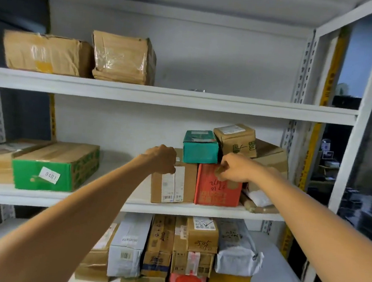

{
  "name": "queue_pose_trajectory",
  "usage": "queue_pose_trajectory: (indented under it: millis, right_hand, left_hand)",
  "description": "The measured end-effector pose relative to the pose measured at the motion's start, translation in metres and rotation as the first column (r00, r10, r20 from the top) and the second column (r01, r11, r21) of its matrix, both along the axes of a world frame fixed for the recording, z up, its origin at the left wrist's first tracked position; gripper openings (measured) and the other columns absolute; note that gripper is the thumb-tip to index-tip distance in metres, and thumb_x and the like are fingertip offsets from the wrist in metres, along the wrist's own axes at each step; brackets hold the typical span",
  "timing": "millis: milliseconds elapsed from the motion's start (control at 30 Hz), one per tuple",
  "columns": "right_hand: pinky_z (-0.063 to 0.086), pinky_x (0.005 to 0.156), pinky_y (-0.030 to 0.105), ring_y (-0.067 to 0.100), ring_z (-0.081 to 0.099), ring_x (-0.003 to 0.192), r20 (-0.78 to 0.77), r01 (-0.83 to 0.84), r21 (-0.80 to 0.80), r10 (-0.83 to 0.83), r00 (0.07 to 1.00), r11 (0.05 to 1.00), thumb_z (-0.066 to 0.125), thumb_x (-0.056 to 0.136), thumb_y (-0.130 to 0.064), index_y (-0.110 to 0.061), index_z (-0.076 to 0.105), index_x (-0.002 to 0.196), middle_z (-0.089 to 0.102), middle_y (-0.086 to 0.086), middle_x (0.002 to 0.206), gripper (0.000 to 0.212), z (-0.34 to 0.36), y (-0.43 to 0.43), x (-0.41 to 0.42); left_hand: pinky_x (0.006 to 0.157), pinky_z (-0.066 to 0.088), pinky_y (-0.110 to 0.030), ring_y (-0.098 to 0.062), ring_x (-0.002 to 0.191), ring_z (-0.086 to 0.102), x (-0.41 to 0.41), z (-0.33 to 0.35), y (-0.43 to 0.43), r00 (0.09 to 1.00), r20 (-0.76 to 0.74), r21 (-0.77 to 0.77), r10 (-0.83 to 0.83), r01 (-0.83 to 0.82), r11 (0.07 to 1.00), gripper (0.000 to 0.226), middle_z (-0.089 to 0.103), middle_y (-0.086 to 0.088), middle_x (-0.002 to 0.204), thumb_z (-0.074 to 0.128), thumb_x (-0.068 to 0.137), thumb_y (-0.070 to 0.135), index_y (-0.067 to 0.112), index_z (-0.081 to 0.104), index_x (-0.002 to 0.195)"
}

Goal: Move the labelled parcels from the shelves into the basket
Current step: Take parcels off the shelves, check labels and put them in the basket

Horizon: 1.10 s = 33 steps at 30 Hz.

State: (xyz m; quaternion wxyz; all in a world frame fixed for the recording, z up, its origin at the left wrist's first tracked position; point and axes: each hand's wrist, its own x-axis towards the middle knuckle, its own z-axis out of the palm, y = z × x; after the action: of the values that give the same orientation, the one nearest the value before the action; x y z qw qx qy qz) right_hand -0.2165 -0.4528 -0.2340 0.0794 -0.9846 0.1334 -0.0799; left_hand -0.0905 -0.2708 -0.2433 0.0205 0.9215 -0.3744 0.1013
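The white rack [162,96] fills the view, and both arms reach in to its middle shelf [38,197]. Well above the fingers, on the upper shelf, two brown cartons [46,52] stand side by side and touching. Far to the left of the fingers, on the middle shelf, lies a green box [55,169] with a small white label on its front. Below the fingers, the lower shelf carries a tight stack of labelled parcels [192,253], with a white one at its left and a grey bag [237,250] at its right.

The brown box [173,182] stands upright at the front of the middle shelf and has a long white label on its face. The left hand [163,159] is on its top left corner, with fingers [173,168] curled over the front edge, gripping it. Touching that box on its right is the red box [218,187]. The right hand [234,168] is at its top edge with fingers [220,172] curled. Whether they are clamped on it I cannot tell.

Between the two hands, a teal box [200,146] rests on top of the brown and red boxes. Just above the right fingers sits a small box [235,138] with a label on top, tilted.
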Motion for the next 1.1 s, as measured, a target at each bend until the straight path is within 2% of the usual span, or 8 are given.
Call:
queue_pose_trajectory:
  millis: [333,533,633,733,833,900,1000,1100]
  right_hand:
    - [0.039,0.056,0.027,0.013,0.052,0.077,0.04,0.041,-0.056,-0.039,0.998,0.998,0.071,0.083,-0.025,-0.016,0.051,0.105,0.057,0.002,0.102,0.031,0.012,-0.023,0.034]
    - [0.046,0.096,0.039,0.024,0.049,0.121,0.114,0.023,-0.023,-0.02,0.993,0.999,0.068,0.081,-0.02,-0.016,0.039,0.138,0.047,0.007,0.135,0.064,-0.005,-0.033,0.055]
    - [0.047,0.081,0.026,0.016,0.053,0.111,0.203,-0.047,0.128,0.02,0.979,0.991,0.073,0.078,-0.017,-0.02,0.045,0.131,0.053,0.0,0.129,0.059,-0.008,-0.033,0.053]
    - [0.041,0.064,0.02,0.009,0.055,0.09,0.254,-0.105,0.35,0.014,0.967,0.931,0.078,0.077,-0.032,-0.024,0.051,0.11,0.06,-0.006,0.108,0.044,-0.005,-0.033,0.046]
    - [0.056,0.077,0.041,0.02,0.066,0.087,0.356,-0.111,0.487,-0.081,0.931,0.867,0.069,0.066,-0.068,-0.017,0.053,0.088,0.068,0.006,0.1,0.058,-0.008,-0.032,0.045]
    - [0.061,0.072,0.037,0.019,0.07,0.077,0.401,-0.104,0.579,-0.172,0.9,0.808,0.063,0.076,-0.067,-0.01,0.059,0.085,0.071,0.006,0.089,0.058,-0.01,-0.026,0.043]
    - [0.043,0.047,0.016,0.007,0.058,0.063,0.411,-0.069,0.526,-0.182,0.893,0.848,0.067,0.087,-0.046,-0.014,0.054,0.077,0.062,-0.006,0.078,0.035,-0.015,-0.02,0.036]
    - [0.046,0.059,0.018,0.008,0.055,0.095,0.322,-0.121,0.564,-0.083,0.943,0.817,0.076,0.081,-0.019,-0.019,0.045,0.127,0.053,-0.01,0.109,0.055,-0.032,-0.019,0.032]
  left_hand:
    - [0.065,0.048,-0.022,-0.016,0.089,0.059,0.033,0.0,-0.028,0.999,-0.046,-0.096,0.026,-0.03,0.995,0.045,0.06,-0.004,0.122,0.058,0.092,0.023,0.012,0.045,0.134]
    - [0.078,0.055,-0.028,-0.021,0.11,0.057,0.051,-0.011,-0.043,0.996,-0.075,-0.228,-0.055,0.037,0.973,0.055,0.054,-0.005,0.127,0.063,0.085,0.012,0.014,0.04,0.135]
    - [0.08,0.051,-0.025,-0.024,0.121,0.051,0.047,-0.016,-0.042,0.984,-0.116,-0.334,-0.132,0.087,0.938,0.059,0.05,-0.006,0.134,0.064,0.081,0.004,0.013,0.039,0.134]
    - [0.08,0.053,-0.029,-0.028,0.115,0.056,0.039,-0.027,-0.035,0.951,-0.156,-0.541,-0.266,0.143,0.829,0.041,0.056,-0.012,0.124,0.067,0.077,0.008,0.013,0.044,0.111]
    - [0.069,0.053,-0.025,-0.025,0.097,0.063,0.022,-0.035,-0.03,0.865,-0.285,-0.832,-0.414,-0.008,0.555,0.027,0.063,-0.014,0.11,0.06,0.082,0.023,0.009,0.043,0.097]
    - [0.073,0.057,-0.031,-0.024,0.093,0.066,0.012,-0.035,-0.029,0.812,-0.35,-0.904,-0.466,-0.162,0.397,0.032,0.064,-0.019,0.109,0.061,0.091,0.027,0.006,0.043,0.107]
    - [0.075,0.059,-0.041,-0.025,0.089,0.069,0.003,-0.036,-0.026,0.773,-0.419,-0.893,-0.477,-0.258,0.368,0.067,0.065,-0.016,0.106,0.071,0.084,0.031,0.008,0.035,0.136]
    - [0.079,0.056,-0.053,-0.028,0.095,0.067,-0.003,-0.049,-0.024,0.74,-0.501,-0.844,-0.45,-0.3,0.445,0.09,0.065,-0.01,0.098,0.075,0.079,0.012,0.018,0.021,0.15]
